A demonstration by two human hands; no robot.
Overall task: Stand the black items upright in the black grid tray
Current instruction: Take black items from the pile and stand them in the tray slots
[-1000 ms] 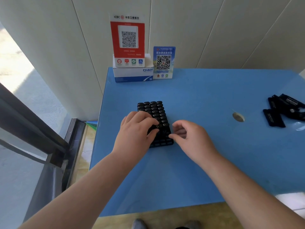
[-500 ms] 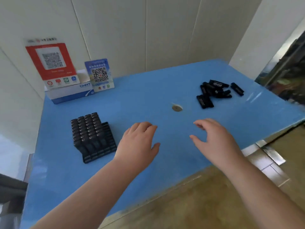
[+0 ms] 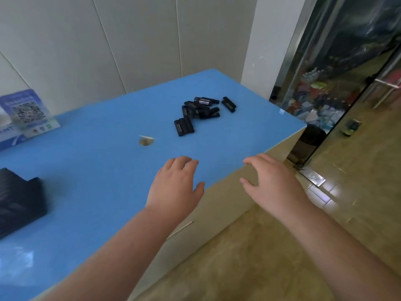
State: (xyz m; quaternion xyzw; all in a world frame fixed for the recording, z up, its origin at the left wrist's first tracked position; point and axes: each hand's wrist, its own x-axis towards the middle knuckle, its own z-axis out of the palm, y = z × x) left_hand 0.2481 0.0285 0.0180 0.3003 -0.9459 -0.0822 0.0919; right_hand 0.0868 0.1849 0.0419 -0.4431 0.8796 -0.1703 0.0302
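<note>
Lying heaped on the blue table's (image 3: 91, 170) far side — black items (image 3: 196, 112), likely light, stiff, slick; best pinching across long sides. Hovering empty, fingers relaxed — left hand (image 3: 176, 183), right hand (image 3: 274, 184). Sitting far left, blurred: black grid tray (image 3: 19, 198).

I see my left hand (image 3: 173, 187) and right hand (image 3: 275, 187) bare, forearms uncovered too: no sleeves, gloves, rings or watch.

White print runs along several of the black items (image 3: 196, 111) lying on the table, too small to read. The blue card (image 3: 28, 111) at the wall bears a blurred QR code.
</note>
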